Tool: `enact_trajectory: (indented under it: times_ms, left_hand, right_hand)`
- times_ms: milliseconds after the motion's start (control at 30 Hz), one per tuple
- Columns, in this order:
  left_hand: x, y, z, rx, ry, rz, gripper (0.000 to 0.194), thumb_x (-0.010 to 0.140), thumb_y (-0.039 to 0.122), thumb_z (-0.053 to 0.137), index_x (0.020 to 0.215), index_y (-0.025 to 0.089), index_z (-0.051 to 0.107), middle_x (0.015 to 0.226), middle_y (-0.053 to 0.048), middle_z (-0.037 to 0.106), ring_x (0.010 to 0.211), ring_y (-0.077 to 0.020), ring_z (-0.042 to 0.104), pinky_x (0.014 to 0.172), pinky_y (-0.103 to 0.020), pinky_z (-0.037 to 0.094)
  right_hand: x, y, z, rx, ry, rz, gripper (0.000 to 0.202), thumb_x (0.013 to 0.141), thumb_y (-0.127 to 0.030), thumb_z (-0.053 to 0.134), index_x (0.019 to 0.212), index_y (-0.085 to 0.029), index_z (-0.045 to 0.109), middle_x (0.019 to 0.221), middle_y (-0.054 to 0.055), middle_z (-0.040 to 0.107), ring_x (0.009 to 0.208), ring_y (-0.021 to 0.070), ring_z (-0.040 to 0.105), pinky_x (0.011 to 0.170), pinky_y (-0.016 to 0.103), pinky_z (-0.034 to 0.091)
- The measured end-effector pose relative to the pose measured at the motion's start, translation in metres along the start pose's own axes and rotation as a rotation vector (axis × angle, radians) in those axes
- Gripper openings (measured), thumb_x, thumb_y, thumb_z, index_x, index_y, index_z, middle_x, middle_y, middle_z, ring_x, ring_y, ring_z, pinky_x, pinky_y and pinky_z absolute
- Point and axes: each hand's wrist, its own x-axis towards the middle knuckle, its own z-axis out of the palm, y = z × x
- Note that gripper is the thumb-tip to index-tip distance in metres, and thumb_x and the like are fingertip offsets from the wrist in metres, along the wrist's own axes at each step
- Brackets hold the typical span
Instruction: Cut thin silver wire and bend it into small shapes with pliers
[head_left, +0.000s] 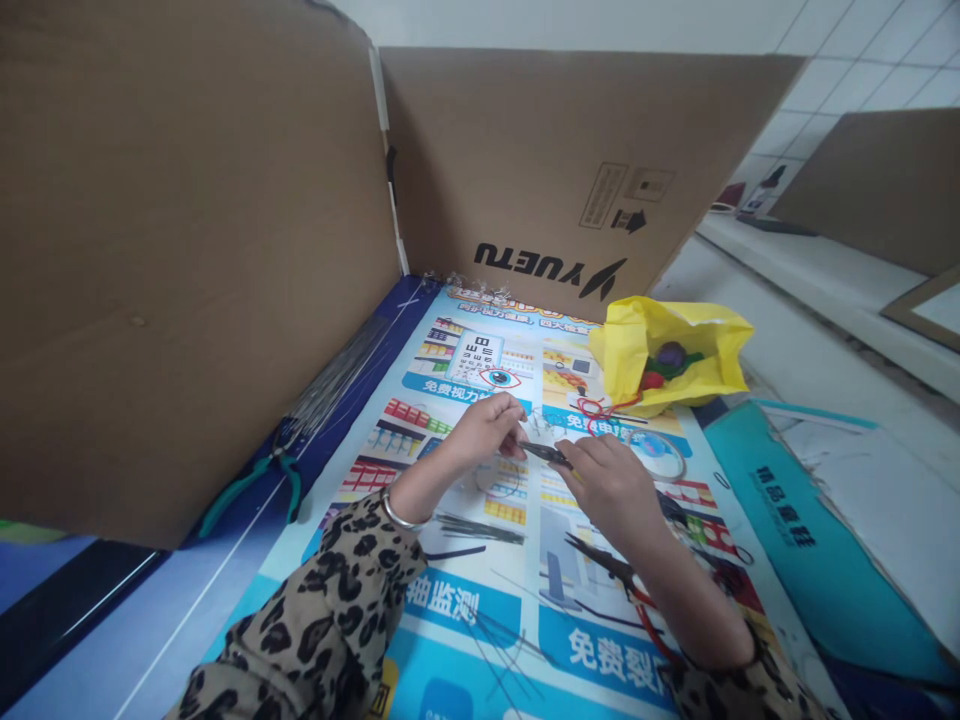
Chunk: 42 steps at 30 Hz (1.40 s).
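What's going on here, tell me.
A person's right hand grips dark pliers, their tips at the fingertips of the left hand; whatever is pinched there is too small to make out. Cut wires and open scissors lie on the printed sheet, with a yellow bag beyond.

Tall cardboard panel (172,250) at left, meeting second panel (495,150) printed with upside-down "YUETU". White tiled wall (877,50) at upper right. Small bottle (765,190) near white ledge (810,265). Turquoise box (810,510), dark lettering, beside printed poster (555,665).
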Motion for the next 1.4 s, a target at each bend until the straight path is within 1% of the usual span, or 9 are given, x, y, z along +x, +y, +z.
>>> enact_trajectory:
  times_ms: [200,367,500,633,800,1000,1100,1233,1400]
  left_hand:
    - [-0.002,0.000,-0.002,0.031,-0.065,0.068,0.015,0.083,0.029,0.043,0.076,0.016,0.045,0.063,0.002,0.057,0.048,-0.0082,0.060,0.048,-0.017,0.045]
    - [-0.003,-0.001,-0.002,0.095,-0.111,0.125,0.022,0.084,0.036,0.044,0.076,0.015,0.046,0.066,0.002,0.057,0.051,-0.0078,0.060,0.051,-0.018,0.046]
    - [-0.004,0.001,-0.001,0.168,-0.132,0.145,0.024,0.084,0.038,0.042,0.077,0.016,0.047,0.066,0.002,0.057,0.052,-0.0080,0.060,0.052,-0.019,0.047]
    - [-0.004,0.001,-0.001,0.210,-0.151,0.172,0.025,0.085,0.039,0.040,0.078,0.016,0.047,0.067,0.002,0.057,0.053,-0.0084,0.060,0.054,-0.020,0.047]
    - [-0.006,0.002,-0.001,0.250,-0.149,0.189,0.026,0.085,0.040,0.039,0.079,0.016,0.047,0.070,0.001,0.057,0.056,-0.0086,0.061,0.055,-0.019,0.047]
    - [-0.008,0.004,-0.001,0.293,-0.155,0.191,0.025,0.086,0.039,0.039,0.080,0.016,0.048,0.072,0.000,0.059,0.059,-0.0085,0.061,0.057,-0.019,0.046]
    - [-0.006,0.004,-0.004,0.218,-0.183,0.114,0.027,0.084,0.040,0.041,0.081,0.015,0.050,0.073,-0.002,0.060,0.061,-0.0107,0.063,0.055,-0.019,0.046]
    - [-0.001,0.000,-0.011,0.001,-0.206,-0.096,0.028,0.081,0.040,0.047,0.086,0.013,0.054,0.076,-0.005,0.061,0.061,-0.0133,0.065,0.049,-0.019,0.045]
    - [0.003,-0.002,-0.015,-0.103,-0.115,-0.211,0.023,0.080,0.033,0.048,0.080,0.011,0.056,0.072,-0.007,0.063,0.057,-0.0152,0.065,0.045,-0.020,0.045]
  right_hand:
    - [0.000,-0.001,-0.009,0.108,-0.047,0.042,0.028,0.087,-0.037,0.044,0.096,-0.018,0.062,0.083,0.007,0.064,0.083,0.0188,0.054,0.075,0.029,0.039]
    - [0.002,-0.001,-0.021,0.180,-0.190,0.117,0.026,0.086,-0.039,0.044,0.090,-0.020,0.061,0.080,0.005,0.064,0.080,0.0180,0.057,0.067,0.027,0.042]
    - [0.003,-0.001,-0.026,0.240,-0.292,0.199,0.026,0.084,-0.041,0.045,0.091,-0.023,0.063,0.081,0.003,0.065,0.078,0.0170,0.059,0.063,0.026,0.042]
    - [0.003,0.001,-0.027,0.283,-0.343,0.234,0.028,0.084,-0.043,0.044,0.090,-0.025,0.065,0.082,0.003,0.066,0.075,0.0163,0.060,0.060,0.025,0.041]
    - [0.003,0.004,-0.024,0.349,-0.395,0.265,0.030,0.084,-0.044,0.043,0.093,-0.026,0.064,0.088,0.002,0.068,0.077,0.0172,0.061,0.064,0.025,0.041]
    - [0.004,0.006,-0.025,0.414,-0.424,0.243,0.028,0.083,-0.043,0.043,0.087,-0.026,0.065,0.086,0.000,0.069,0.072,0.0153,0.061,0.059,0.024,0.040]
    - [0.004,0.006,-0.023,0.356,-0.390,0.246,0.027,0.083,-0.042,0.044,0.091,-0.026,0.064,0.088,0.001,0.067,0.074,0.0159,0.061,0.060,0.024,0.040]
    - [0.002,0.004,-0.015,0.203,-0.287,0.236,0.025,0.084,-0.040,0.045,0.091,-0.024,0.063,0.084,0.003,0.065,0.079,0.0178,0.059,0.062,0.026,0.040]
    - [0.000,0.006,-0.009,0.048,0.028,0.105,0.028,0.083,-0.038,0.049,0.098,-0.018,0.063,0.088,0.008,0.063,0.086,0.0207,0.053,0.075,0.032,0.038]
